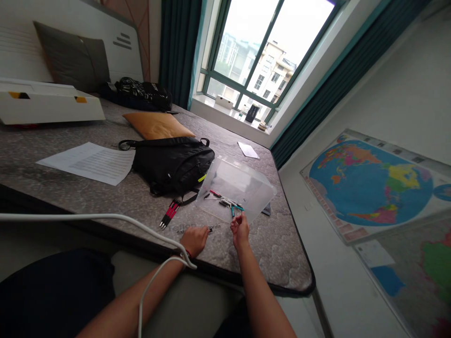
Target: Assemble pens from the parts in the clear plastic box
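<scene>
My left hand [194, 240] rests on the mattress near its front edge, fingers curled around a thin dark pen whose tip [210, 229] pokes out to the right. My right hand [240, 229] is pinched shut at the near edge of a clear plastic pouch [235, 188], holding something small I cannot make out. Several pens [225, 201] lie inside or on the pouch. A bundle of red and black pens [169, 212] lies on the mattress just left of the pouch.
A black backpack [171, 162] sits behind the pouch, with an orange cushion [156, 125], printed sheets [90, 162] and a white box [45, 103] further left. A white cable [105, 217] crosses to my left wrist. A world map [373, 183] hangs on the right wall.
</scene>
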Demonstrator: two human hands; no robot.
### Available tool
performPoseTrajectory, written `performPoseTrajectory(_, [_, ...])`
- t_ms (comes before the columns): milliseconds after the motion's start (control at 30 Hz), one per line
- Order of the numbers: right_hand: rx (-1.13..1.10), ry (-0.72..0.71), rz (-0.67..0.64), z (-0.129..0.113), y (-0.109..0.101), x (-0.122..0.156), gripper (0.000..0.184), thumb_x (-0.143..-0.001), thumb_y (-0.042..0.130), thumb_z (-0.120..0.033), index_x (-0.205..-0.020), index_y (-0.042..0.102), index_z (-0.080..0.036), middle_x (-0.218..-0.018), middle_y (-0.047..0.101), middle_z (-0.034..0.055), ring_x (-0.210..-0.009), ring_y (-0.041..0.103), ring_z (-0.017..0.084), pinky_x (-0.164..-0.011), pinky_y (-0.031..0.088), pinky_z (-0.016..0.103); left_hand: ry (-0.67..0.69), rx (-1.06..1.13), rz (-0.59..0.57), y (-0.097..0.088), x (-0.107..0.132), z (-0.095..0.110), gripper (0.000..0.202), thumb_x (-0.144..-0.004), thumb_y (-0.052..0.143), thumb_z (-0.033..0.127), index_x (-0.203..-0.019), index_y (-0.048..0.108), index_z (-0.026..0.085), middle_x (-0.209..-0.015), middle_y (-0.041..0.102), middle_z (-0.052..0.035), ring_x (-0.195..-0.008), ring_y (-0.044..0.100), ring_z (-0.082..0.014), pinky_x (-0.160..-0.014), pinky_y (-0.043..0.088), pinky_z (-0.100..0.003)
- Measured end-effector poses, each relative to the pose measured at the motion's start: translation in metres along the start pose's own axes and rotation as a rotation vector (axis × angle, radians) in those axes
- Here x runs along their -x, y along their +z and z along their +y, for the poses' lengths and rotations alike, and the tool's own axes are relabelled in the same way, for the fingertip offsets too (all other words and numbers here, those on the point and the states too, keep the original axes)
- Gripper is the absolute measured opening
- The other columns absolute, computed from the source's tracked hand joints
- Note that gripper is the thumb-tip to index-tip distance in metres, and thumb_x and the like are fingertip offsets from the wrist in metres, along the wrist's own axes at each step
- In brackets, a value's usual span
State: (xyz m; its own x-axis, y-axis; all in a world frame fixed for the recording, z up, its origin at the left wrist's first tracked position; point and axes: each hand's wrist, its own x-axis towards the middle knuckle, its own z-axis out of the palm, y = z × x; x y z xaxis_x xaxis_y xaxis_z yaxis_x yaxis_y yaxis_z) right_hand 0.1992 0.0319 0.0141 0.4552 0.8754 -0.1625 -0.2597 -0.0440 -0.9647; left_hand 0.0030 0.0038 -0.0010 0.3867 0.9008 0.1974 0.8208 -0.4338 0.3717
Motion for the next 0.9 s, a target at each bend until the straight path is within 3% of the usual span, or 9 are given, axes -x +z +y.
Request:
performPoseTrajectory(100, [0.251, 0.037, -0.11, 0.026, 0.0, 0.016, 0.04, -0.079, 0.055, -0.058, -0.061, 0.047, -0.023, -0.048, 0.049, -0.0036, -0.039, 0.042, 0.012, -0.039, 0.032, 0.025, 0.009, 0.007, 0.009, 0.002, 0.0, -0.001, 0.04, -0.101, 0.025, 0.034, -0.095, 0.062, 0.02, -0.081, 0.071, -0.0094, -0.076, 0.065, -0.0237, -0.073, 0.038, -0.036])
performPoseTrajectory(233, [0.483, -0.159, -0.128, 0.053, 0.003, 0.038, 0.042, -0.079, 0.06, -0.053, -0.054, 0.046, -0.023, -0.048, 0.046, -0.0042, -0.049, 0.044, 0.013, -0.047, 0.033, 0.024, 0.025, -0.002, 0.017, 0.002, 0.0, -0.002, 0.04, -0.102, 0.025, 0.034, -0.093, 0.061, 0.019, -0.08, 0.07, -0.0092, -0.077, 0.065, -0.0231, -0.074, 0.038, -0.036])
performPoseTrajectory(367, [0.52, -0.087, -0.223, 0.048, 0.005, 0.04, 0.041, -0.082, 0.057, -0.056, -0.057, 0.051, -0.023, -0.047, 0.05, -0.0041, -0.048, 0.044, 0.014, -0.045, 0.031, 0.024, 0.041, 0.016, 0.017, -0.001, 0.001, 0.0, 0.041, -0.102, 0.024, 0.035, -0.091, 0.061, 0.019, -0.081, 0.07, -0.0102, -0.076, 0.064, -0.0236, -0.072, 0.038, -0.036])
performPoseTrajectory(533, [0.571, -0.099, -0.356, 0.046, 0.003, 0.037, 0.05, -0.086, 0.05, -0.06, -0.056, 0.055, -0.021, -0.046, 0.051, -0.0036, -0.039, 0.042, 0.01, -0.043, 0.031, 0.022, 0.097, 0.017, 0.004, -0.004, 0.002, 0.001, 0.041, -0.102, 0.023, 0.035, -0.094, 0.061, 0.019, -0.083, 0.069, -0.0099, -0.078, 0.063, -0.0235, -0.074, 0.039, -0.035])
performPoseTrajectory(733, [0.469, 0.021, -0.506, 0.042, 0.006, 0.041, 0.052, -0.083, 0.051, -0.066, -0.063, 0.058, -0.019, -0.05, 0.057, -0.0024, -0.034, 0.042, 0.007, -0.036, 0.029, 0.02, 0.123, 0.041, -0.035, -0.004, 0.004, 0.0, 0.037, -0.101, 0.027, 0.034, -0.095, 0.06, 0.02, -0.089, 0.069, -0.0093, -0.084, 0.063, -0.0218, -0.079, 0.04, -0.034])
performPoseTrajectory(833, [0.452, 0.053, -0.528, 0.04, 0.007, 0.04, 0.046, -0.079, 0.06, -0.062, -0.066, 0.059, -0.018, -0.052, 0.059, -0.0025, -0.033, 0.043, 0.007, -0.035, 0.028, 0.019, 0.142, 0.062, -0.028, -0.004, 0.004, 0.0, 0.03, -0.1, 0.031, 0.032, -0.099, 0.059, 0.02, -0.093, 0.069, -0.0083, -0.086, 0.063, -0.022, -0.079, 0.041, -0.034])
performPoseTrajectory(900, [0.419, 0.056, -0.469, 0.041, 0.007, 0.04, 0.044, -0.077, 0.062, -0.06, -0.065, 0.058, -0.018, -0.051, 0.058, -0.0026, -0.033, 0.042, 0.007, -0.034, 0.028, 0.02, 0.135, 0.075, -0.013, -0.003, 0.004, 0.0, 0.025, -0.098, 0.037, 0.031, -0.103, 0.058, 0.021, -0.095, 0.069, -0.0081, -0.087, 0.063, -0.0226, -0.078, 0.041, -0.034])
